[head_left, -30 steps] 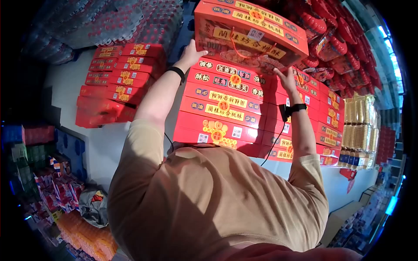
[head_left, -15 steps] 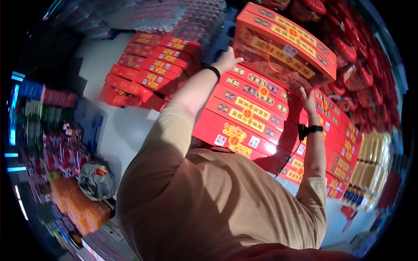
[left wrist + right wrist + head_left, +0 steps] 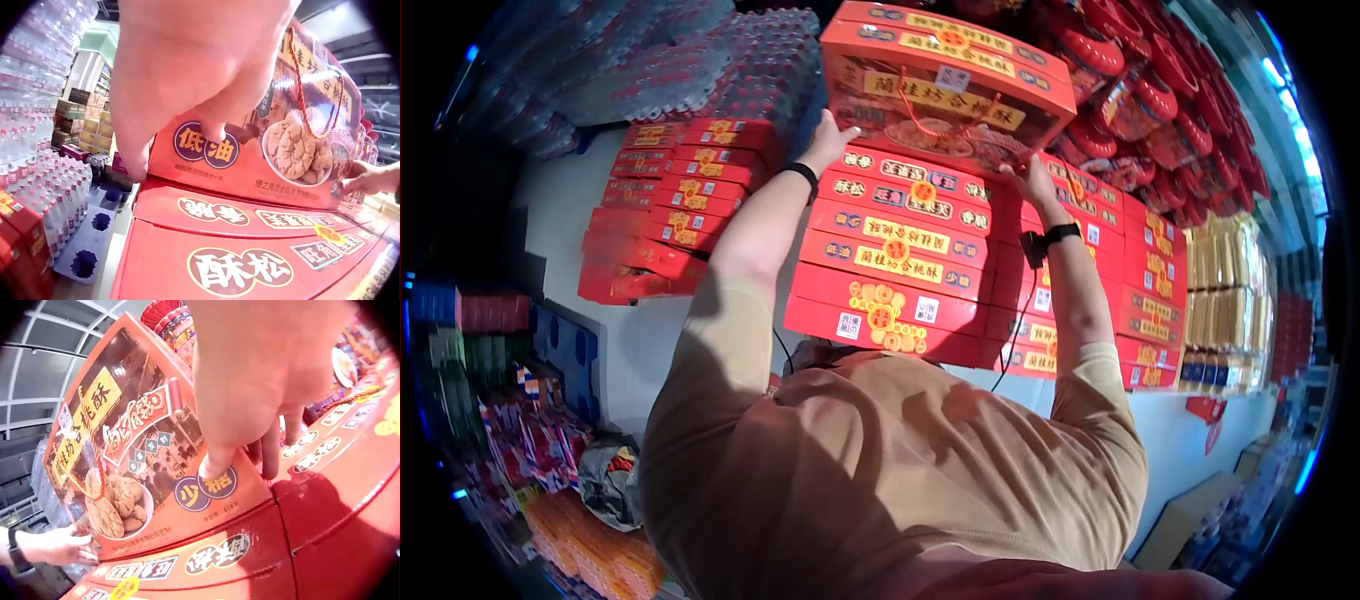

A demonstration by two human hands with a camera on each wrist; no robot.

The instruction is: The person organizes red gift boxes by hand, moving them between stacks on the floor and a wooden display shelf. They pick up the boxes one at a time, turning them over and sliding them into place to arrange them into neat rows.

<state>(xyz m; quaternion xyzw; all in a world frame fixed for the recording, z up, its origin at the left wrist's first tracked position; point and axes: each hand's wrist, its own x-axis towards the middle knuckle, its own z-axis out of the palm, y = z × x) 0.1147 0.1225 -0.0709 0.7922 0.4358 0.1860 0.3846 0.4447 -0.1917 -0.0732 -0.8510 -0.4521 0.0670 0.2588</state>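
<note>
Red box point(image 3: 940, 92) (corded) — between both hands point(image 3: 827, 145) point(image 3: 1037, 190)

Bright light strikes the stack point(image 3: 955, 262) below the right hand point(image 3: 1030, 187), a dark shadow crossing it just under that hand. Well left of the left hand point(image 3: 828, 145), the head view is dim; fisheye distortion curves its edges. In the washed-out left wrist view, glare streaks the box point(image 3: 250, 165) beside the hand.
</note>
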